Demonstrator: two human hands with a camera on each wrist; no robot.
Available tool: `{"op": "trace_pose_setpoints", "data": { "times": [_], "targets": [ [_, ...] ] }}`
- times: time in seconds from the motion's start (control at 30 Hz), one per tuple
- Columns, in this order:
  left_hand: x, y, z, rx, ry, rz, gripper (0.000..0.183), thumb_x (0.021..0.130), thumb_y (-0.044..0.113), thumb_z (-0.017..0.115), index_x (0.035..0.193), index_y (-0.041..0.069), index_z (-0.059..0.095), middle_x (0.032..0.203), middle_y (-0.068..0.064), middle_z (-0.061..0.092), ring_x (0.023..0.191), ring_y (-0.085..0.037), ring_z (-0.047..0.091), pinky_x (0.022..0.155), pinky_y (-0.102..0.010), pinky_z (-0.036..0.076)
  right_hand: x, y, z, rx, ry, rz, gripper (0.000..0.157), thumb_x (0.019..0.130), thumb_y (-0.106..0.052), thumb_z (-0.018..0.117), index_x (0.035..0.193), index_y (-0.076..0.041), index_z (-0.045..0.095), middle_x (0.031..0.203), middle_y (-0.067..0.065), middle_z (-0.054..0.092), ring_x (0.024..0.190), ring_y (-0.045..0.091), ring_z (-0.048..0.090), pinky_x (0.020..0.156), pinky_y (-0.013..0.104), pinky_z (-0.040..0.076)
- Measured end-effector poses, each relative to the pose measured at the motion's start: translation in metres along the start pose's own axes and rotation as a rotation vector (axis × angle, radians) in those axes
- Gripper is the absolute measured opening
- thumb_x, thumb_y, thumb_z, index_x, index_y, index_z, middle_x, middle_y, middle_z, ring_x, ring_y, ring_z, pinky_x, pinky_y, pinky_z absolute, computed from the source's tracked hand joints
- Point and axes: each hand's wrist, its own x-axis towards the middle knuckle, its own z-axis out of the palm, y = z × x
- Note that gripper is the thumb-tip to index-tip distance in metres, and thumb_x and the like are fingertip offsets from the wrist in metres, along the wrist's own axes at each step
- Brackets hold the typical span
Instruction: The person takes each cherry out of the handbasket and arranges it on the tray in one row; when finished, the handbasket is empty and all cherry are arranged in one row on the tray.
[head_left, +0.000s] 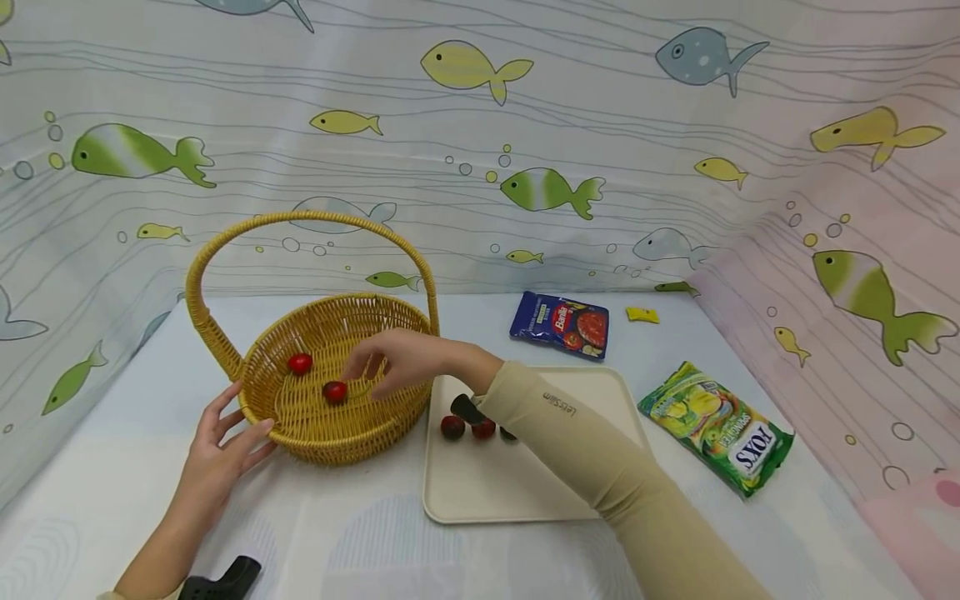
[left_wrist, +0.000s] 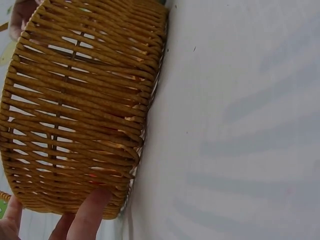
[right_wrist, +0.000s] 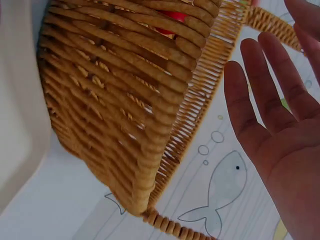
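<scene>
A yellow-brown wicker basket (head_left: 337, 450) with a tall arched handle stands at the left. Inside it lie two small round red fruits, one glossy red fruit (head_left: 300, 363) near the left wall and one darker fruit (head_left: 334, 392) closer to the middle. My left hand (head_left: 221, 450) touches the basket's near left side, its fingertips against the woven wall in the left wrist view. Over the basket's interior hangs my right hand (head_left: 408, 360), fingers loosely bent and apart, with nothing in the palm (right_wrist: 295, 165) in the right wrist view.
Right of the basket lies a cream tray (head_left: 517, 500) with several dark red fruits (head_left: 452, 427), partly covered by the right sleeve. Behind it are a blue Barilla pouch (head_left: 561, 325) and a small yellow packet (head_left: 642, 314). A green Fox's bag (head_left: 716, 427) lies at the right.
</scene>
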Motion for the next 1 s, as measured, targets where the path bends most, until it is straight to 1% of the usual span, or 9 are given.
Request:
{"op": "trace_pose_setpoints", "data": {
  "times": [0.23, 0.4, 0.63, 0.83, 0.9, 1.0],
  "targets": [
    [0.0, -0.001, 0.001, 0.005, -0.001, 0.017, 0.074, 0.093, 0.012, 0.058, 0.149, 0.026, 0.012, 0.134, -0.023, 0.016, 0.09, 0.007, 0.053, 0.069, -0.017, 0.053, 0.021, 0.002, -0.002, -0.011, -0.019, 0.075, 0.035, 0.082, -0.004, 0.07, 0.116, -0.005, 0.061, 0.113, 0.006, 0.06, 0.104, 0.016, 0.055, 0.084, 0.016, 0.045],
    [0.001, -0.001, 0.002, 0.005, -0.006, 0.024, 0.074, 0.093, 0.012, 0.058, 0.149, 0.025, 0.012, 0.136, -0.026, 0.013, 0.09, 0.007, 0.053, 0.069, -0.017, 0.053, 0.035, 0.001, -0.003, -0.007, -0.023, 0.08, 0.034, 0.082, -0.002, 0.07, 0.115, -0.006, 0.062, 0.107, 0.001, 0.06, 0.103, 0.014, 0.054, 0.081, 0.012, 0.045],
    [0.001, -0.002, 0.0, 0.005, 0.0, 0.023, 0.073, 0.093, 0.011, 0.057, 0.149, 0.025, 0.012, 0.135, -0.025, 0.015, 0.09, 0.007, 0.052, 0.069, -0.018, 0.053, 0.053, -0.003, 0.001, 0.014, -0.051, 0.131, 0.034, 0.082, -0.004, 0.07, 0.115, -0.008, 0.062, 0.105, -0.001, 0.057, 0.101, 0.016, 0.056, 0.076, 0.012, 0.047],
    [0.0, 0.001, -0.001, 0.007, -0.001, 0.019, 0.074, 0.093, 0.012, 0.057, 0.149, 0.025, 0.012, 0.136, -0.024, 0.015, 0.092, 0.006, 0.052, 0.07, -0.018, 0.053, 0.071, -0.007, 0.003, 0.015, -0.084, 0.145, 0.036, 0.082, -0.004, 0.071, 0.115, -0.009, 0.061, 0.11, -0.001, 0.057, 0.103, 0.012, 0.054, 0.076, 0.012, 0.046],
    [0.0, 0.001, -0.002, 0.003, -0.001, 0.022, 0.074, 0.093, 0.013, 0.058, 0.149, 0.024, 0.012, 0.134, -0.023, 0.016, 0.093, 0.005, 0.052, 0.07, -0.018, 0.053, 0.076, -0.005, 0.003, -0.009, -0.091, 0.165, 0.034, 0.082, -0.005, 0.071, 0.114, -0.011, 0.061, 0.11, -0.001, 0.058, 0.105, 0.012, 0.053, 0.076, 0.013, 0.046],
    [0.0, 0.002, -0.001, 0.0, -0.003, 0.023, 0.075, 0.092, 0.015, 0.059, 0.149, 0.024, 0.012, 0.134, -0.022, 0.017, 0.094, 0.004, 0.052, 0.071, -0.018, 0.053, 0.082, 0.001, 0.001, -0.025, -0.123, 0.219, 0.035, 0.082, -0.006, 0.071, 0.115, -0.011, 0.062, 0.115, 0.003, 0.057, 0.108, 0.013, 0.052, 0.075, 0.014, 0.046]
  ]
}}
